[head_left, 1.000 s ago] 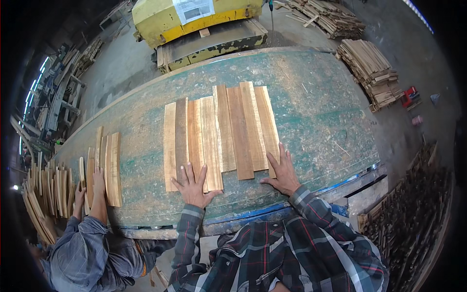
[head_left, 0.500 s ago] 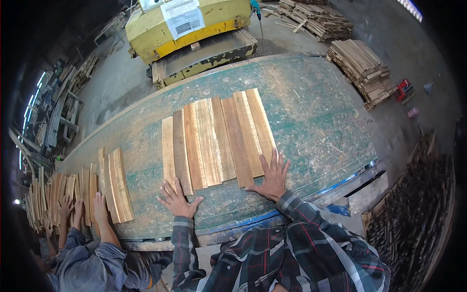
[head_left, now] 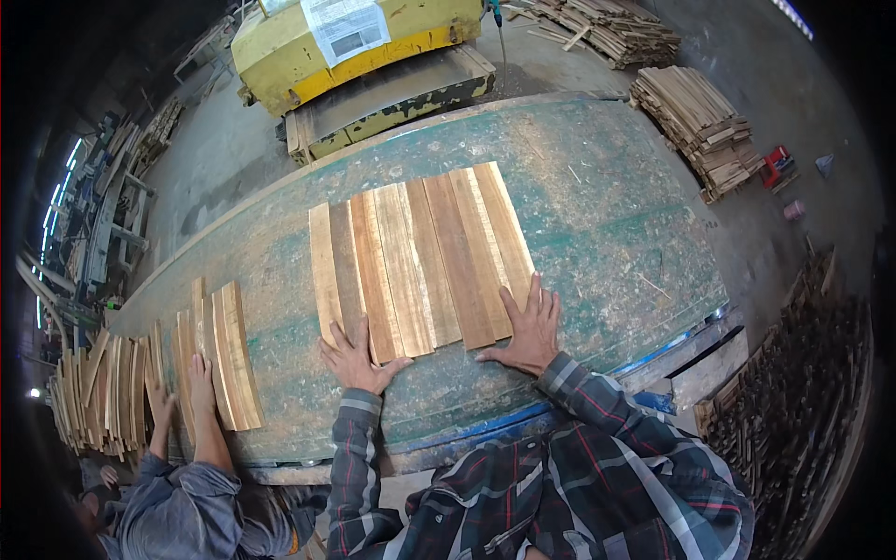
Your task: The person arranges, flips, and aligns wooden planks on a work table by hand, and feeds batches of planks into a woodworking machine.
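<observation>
A row of several narrow wooden strips lies side by side on the worn green tabletop, their near ends slightly uneven. My left hand rests with fingers spread at the near ends of the leftmost strips, touching them. My right hand is at the near right corner of the row, thumb by the strip ends and fingers along the right edge. Neither hand grips anything. The strips differ in tone from pale yellow to brown.
On the left, a co-worker's hands touch another group of strips, with a denser row beyond. A yellow machine stands past the table's far edge. Stacked wood sits at far right; a dark bundle of sticks is nearer.
My left hand has pushed the left strips slightly away from me, and the row sits closer together. My right hand has shifted a little. The co-worker's hands have moved among the left strips.
</observation>
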`<state>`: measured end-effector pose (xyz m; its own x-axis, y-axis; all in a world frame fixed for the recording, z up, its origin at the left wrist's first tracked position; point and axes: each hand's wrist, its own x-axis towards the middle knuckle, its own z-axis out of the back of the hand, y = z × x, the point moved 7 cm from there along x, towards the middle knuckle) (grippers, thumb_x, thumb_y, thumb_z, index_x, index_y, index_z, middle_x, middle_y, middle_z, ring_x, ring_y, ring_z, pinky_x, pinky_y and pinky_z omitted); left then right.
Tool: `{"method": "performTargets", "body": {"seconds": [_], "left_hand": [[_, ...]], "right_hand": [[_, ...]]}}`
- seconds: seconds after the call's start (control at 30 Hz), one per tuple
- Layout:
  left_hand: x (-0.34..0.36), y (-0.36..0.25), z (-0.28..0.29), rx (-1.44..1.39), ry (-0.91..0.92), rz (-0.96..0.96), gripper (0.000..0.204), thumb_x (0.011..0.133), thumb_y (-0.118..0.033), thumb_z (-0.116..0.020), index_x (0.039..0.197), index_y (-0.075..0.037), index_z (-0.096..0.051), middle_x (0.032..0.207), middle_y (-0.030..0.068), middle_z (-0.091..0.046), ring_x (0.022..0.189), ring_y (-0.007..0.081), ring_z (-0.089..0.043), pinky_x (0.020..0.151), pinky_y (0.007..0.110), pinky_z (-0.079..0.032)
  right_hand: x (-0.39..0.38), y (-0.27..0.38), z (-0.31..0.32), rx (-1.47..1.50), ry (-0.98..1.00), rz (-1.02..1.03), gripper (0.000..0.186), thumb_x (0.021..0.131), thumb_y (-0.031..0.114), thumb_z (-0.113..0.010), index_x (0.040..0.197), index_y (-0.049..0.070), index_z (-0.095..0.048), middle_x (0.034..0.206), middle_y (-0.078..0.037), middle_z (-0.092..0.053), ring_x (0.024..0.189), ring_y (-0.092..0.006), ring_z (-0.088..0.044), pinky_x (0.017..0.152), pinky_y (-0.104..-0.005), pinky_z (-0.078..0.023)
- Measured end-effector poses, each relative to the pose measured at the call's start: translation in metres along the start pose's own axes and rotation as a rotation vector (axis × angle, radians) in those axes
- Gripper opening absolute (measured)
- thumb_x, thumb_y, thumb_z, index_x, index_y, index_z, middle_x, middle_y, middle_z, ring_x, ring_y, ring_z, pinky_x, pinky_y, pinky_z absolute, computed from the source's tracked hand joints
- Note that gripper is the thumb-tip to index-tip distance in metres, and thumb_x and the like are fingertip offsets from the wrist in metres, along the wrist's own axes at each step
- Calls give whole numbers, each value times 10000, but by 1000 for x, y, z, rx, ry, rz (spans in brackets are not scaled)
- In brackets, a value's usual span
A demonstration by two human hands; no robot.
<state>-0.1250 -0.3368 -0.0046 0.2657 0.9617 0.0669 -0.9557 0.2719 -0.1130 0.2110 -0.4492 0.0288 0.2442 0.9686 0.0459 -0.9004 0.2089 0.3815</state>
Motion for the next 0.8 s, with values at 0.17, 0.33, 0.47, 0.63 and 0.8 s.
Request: {"method": "performTargets", "body": {"seconds": [0.17, 0.33, 0.47, 0.63, 0.8], "left_hand": [[2, -36, -7, -92, -34, -1, 1305, 511, -1006, -643, 1599, -333, -383, 1691, 276, -63, 1442, 696, -55, 1109, 825, -86], [18, -75, -2, -2, -47, -51, 1254, 510, -976, -676, 1561, -324, -467, 1691, 269, -113, 1472, 640, -74, 1141, 786, -67], [48, -90, -1, 29, -25, -3, 1201, 522, -967, -677, 1521, -317, -533, 1698, 263, -128, 1479, 642, -65, 1141, 789, -58], [111, -95, -5, 0, -39, -34, 1170, 543, -990, -634, 1505, -331, -550, 1696, 261, -156, 1500, 599, -107, 1126, 806, -68], [240, -100, -13, 45, -108, -32, 1153, 577, -979, -634, 1500, -292, -559, 1653, 279, -259, 1512, 500, -239, 1173, 749, -80]], "right_hand": [[17, -20, 4, -14, -27, -1, 1312, 576, 867, -762, 1584, 112, -394, 1639, -395, -57, 1466, -658, -94, 1159, -759, -52], [54, -36, 9, -134, 201, -51, 1189, 556, 799, -828, 1558, 280, -453, 1650, -372, -64, 1458, -689, -46, 1103, -827, -46], [87, -52, 8, -123, 160, -15, 1144, 550, 769, -852, 1533, 319, -478, 1647, -376, -71, 1450, -697, -52, 1077, -844, -74], [155, -58, 6, -87, 154, 32, 1144, 541, 734, -881, 1517, 276, -498, 1652, -384, -42, 1442, -702, -62, 1078, -811, -133], [283, -70, -10, -104, 122, 88, 1209, 535, 738, -890, 1548, 228, -470, 1653, -386, -21, 1450, -705, -40, 1104, -807, -130]]}}
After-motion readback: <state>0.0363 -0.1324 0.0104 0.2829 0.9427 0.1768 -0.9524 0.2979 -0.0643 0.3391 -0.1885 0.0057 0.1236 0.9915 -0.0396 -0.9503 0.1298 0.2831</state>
